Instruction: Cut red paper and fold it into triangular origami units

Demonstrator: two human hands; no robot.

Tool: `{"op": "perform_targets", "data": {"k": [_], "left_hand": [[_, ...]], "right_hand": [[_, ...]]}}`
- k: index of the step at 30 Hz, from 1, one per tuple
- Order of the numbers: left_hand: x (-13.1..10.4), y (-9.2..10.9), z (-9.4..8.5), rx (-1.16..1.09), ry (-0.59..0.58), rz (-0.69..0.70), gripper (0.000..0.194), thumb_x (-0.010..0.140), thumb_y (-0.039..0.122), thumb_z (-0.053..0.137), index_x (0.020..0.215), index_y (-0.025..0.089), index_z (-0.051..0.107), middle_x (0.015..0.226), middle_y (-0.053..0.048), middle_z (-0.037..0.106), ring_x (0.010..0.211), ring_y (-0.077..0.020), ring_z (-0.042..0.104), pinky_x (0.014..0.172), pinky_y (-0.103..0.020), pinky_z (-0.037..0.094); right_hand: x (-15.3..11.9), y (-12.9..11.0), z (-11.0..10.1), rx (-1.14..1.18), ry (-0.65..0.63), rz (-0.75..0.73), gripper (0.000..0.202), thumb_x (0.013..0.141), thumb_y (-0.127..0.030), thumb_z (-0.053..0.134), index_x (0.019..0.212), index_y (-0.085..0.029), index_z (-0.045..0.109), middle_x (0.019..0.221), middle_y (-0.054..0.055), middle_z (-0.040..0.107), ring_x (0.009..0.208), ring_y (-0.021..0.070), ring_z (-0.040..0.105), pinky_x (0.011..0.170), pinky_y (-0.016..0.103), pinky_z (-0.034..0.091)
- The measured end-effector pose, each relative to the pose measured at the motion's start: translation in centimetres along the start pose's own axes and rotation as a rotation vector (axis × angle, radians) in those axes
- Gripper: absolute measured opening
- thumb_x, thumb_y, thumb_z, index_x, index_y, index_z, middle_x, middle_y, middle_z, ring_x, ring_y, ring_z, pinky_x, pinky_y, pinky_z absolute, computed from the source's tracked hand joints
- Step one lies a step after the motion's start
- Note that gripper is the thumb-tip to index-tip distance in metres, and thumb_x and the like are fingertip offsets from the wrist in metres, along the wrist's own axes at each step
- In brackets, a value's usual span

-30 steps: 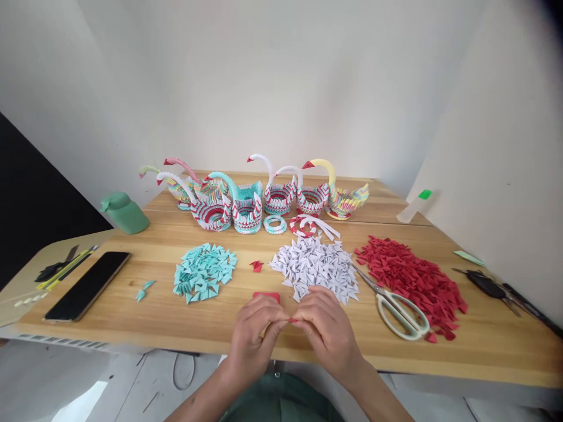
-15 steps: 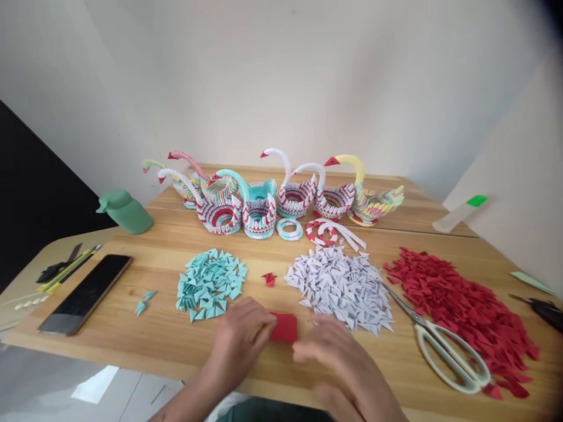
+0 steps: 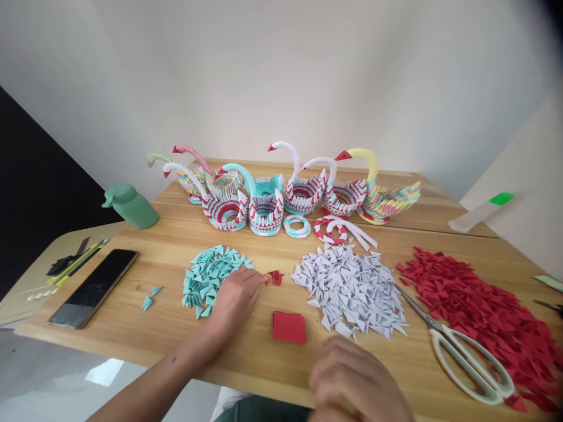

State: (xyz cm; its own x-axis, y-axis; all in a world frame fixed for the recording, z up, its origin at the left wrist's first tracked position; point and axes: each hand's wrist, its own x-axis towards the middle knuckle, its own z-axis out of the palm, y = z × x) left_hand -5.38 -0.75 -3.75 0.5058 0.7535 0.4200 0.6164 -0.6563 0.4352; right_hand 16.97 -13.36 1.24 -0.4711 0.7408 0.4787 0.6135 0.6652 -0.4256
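Note:
My left hand [image 3: 237, 293] reaches over the right edge of the turquoise folded-paper heap [image 3: 206, 278]. Its fingertips are closed on a small red folded paper piece [image 3: 267, 281], right beside a few similar red pieces [image 3: 276, 277]. Below them, flat on the table, lies a stack of red paper rectangles [image 3: 289, 327], touched by neither hand. My right hand [image 3: 352, 375] hovers by the table's front edge, right of the stack. Its fingers look curled but are blurred, and their tips are hidden.
Several folded-paper swans [image 3: 266, 211] and two paper rings [image 3: 297, 227] stand along the back. White pieces [image 3: 352, 290] and red pieces [image 3: 479, 322] are heaped to the right, with scissors [image 3: 466, 357] between. A phone [image 3: 94, 287] and green container [image 3: 132, 208] are at left.
My left hand has moved away from the red paper stack, up toward the small red pieces. My right hand has drawn back toward the front edge. The view has shifted slightly.

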Motion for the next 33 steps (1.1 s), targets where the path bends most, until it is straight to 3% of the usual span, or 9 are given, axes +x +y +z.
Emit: {"op": "perform_targets", "data": {"k": [4,10,13,17,20,23,28,31,33], "left_hand": [[0.3,-0.1,-0.2,0.048,-0.022,0.014,0.022,0.090,0.013,0.049,0.086,0.018,0.071,0.078,-0.007,0.071,0.074,-0.0214,0.061,0.072,-0.032,0.042],[1.8,-0.1,0.9,0.102,-0.174,0.081,0.023,0.089,0.013,0.050,0.080,0.018,0.071,0.076,-0.007,0.070,0.075,-0.0205,0.061,0.075,-0.032,0.041],[2.3,0.3,1.1,0.078,-0.205,0.074,0.023,0.090,0.015,0.049,0.085,0.018,0.071,0.083,-0.008,0.072,0.080,-0.0212,0.063,0.078,-0.033,0.042],[2.1,1.5,0.8,-0.087,-0.158,0.051,0.019,0.089,0.016,0.052,0.086,0.019,0.071,0.087,-0.008,0.073,0.085,-0.0220,0.064,0.081,-0.034,0.042],[1.5,2.7,0.2,-0.220,-0.135,0.017,0.017,0.089,0.016,0.054,0.086,0.019,0.071,0.086,-0.007,0.073,0.082,-0.0211,0.065,0.080,-0.033,0.043],[1.0,4.1,-0.7,-0.384,-0.133,-0.063,0.016,0.089,0.019,0.055,0.085,0.018,0.071,0.085,-0.007,0.073,0.081,-0.0207,0.065,0.079,-0.031,0.044],[0.9,5.8,-2.0,-0.678,-0.263,-0.141,0.027,0.094,0.028,0.049,0.090,0.017,0.073,0.084,-0.007,0.073,0.077,-0.0193,0.066,0.071,-0.026,0.047],[1.0,5.9,-1.7,-0.737,-0.302,-0.157,0.021,0.090,0.029,0.056,0.096,0.019,0.074,0.088,-0.006,0.074,0.079,-0.0199,0.067,0.071,-0.025,0.047],[1.1,5.7,-1.1,-0.713,-0.280,-0.208,0.016,0.086,0.027,0.061,0.089,0.020,0.074,0.082,-0.004,0.075,0.073,-0.0190,0.065,0.066,-0.024,0.045]], "right_hand": [[1.1,2.8,3.1,-0.180,-0.021,0.025,0.017,0.092,-0.030,0.059,0.104,-0.019,0.065,0.094,0.007,0.071,0.082,0.0225,0.063,0.073,0.038,0.051],[0.1,4.5,5.2,-0.303,-0.027,0.032,0.014,0.087,-0.021,0.064,0.101,-0.020,0.067,0.098,0.007,0.070,0.089,0.0229,0.061,0.076,0.037,0.047],[-0.4,4.4,5.3,-0.266,0.010,0.002,0.019,0.096,-0.018,0.050,0.098,-0.021,0.068,0.096,0.006,0.071,0.090,0.0214,0.060,0.077,0.036,0.044],[-0.7,3.9,5.5,-0.188,0.028,0.015,0.034,0.101,-0.017,0.037,0.087,-0.020,0.068,0.086,0.004,0.071,0.078,0.0180,0.058,0.067,0.033,0.040],[-0.6,3.8,5.4,-0.141,0.045,0.024,0.033,0.100,-0.020,0.040,0.082,-0.019,0.067,0.084,0.004,0.071,0.073,0.0176,0.058,0.065,0.033,0.039],[-0.2,4.0,4.6,-0.072,0.051,0.033,0.025,0.100,-0.024,0.045,0.092,-0.020,0.068,0.089,0.004,0.073,0.077,0.0187,0.062,0.068,0.034,0.042],[1.2,4.8,2.4,0.047,0.067,0.181,0.029,0.100,-0.031,0.045,0.082,-0.021,0.066,0.070,0.000,0.069,0.065,0.0156,0.060,0.063,0.030,0.043],[2.1,5.0,1.7,0.048,0.056,0.266,0.033,0.098,-0.037,0.047,0.075,-0.022,0.065,0.067,-0.001,0.068,0.064,0.0159,0.061,0.064,0.029,0.044],[2.5,5.0,1.5,0.046,0.054,0.311,0.034,0.097,-0.039,0.049,0.072,-0.022,0.064,0.067,0.000,0.069,0.065,0.0166,0.062,0.064,0.030,0.045]]}}
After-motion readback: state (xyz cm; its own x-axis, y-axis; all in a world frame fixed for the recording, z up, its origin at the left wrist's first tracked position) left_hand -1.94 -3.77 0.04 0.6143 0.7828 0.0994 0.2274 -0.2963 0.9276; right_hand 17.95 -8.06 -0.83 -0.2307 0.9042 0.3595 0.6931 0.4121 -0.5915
